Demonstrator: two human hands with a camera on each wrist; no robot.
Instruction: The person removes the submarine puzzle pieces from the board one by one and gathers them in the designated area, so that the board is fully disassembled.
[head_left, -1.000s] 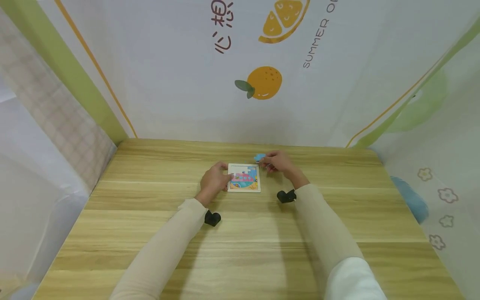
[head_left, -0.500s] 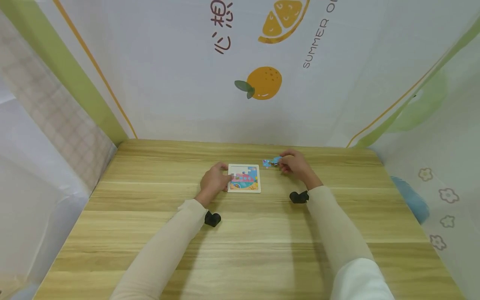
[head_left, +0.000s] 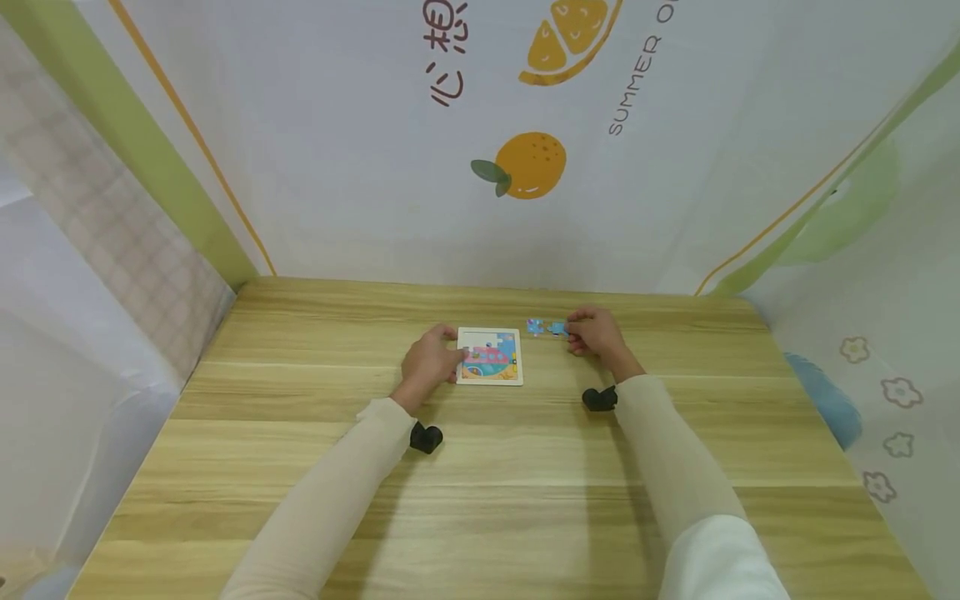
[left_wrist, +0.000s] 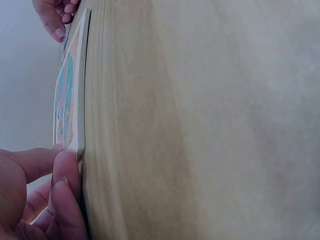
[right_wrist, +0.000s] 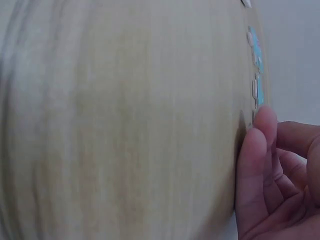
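A small jigsaw puzzle in a white-edged tray (head_left: 489, 382) lies on the table in the head view. Its picture is pink, teal and blue, with a pale bare patch at the upper left. My left hand (head_left: 431, 358) grips the tray's left edge, thumb on top; the left wrist view shows the fingers (left_wrist: 67, 172) against its corner. Right of the tray, my right hand (head_left: 597, 332) pinches the right end of a blue puzzle piece (head_left: 556, 328), low at the table. Another blue puzzle piece (head_left: 535, 327) lies just left of it. Fingertips partly hide the pinched piece in the right wrist view.
The wooden table (head_left: 495, 500) runs back to a white curtain (head_left: 360, 167) printed with oranges. More curtains hang at both sides. A black wrist-camera mount (head_left: 426, 438) sits below the left wrist, and another black mount (head_left: 599, 399) below the right.
My right hand has moved right, away from the tray, and lowered the blue piece beside another piece that has come into view. My left hand stays on the tray.
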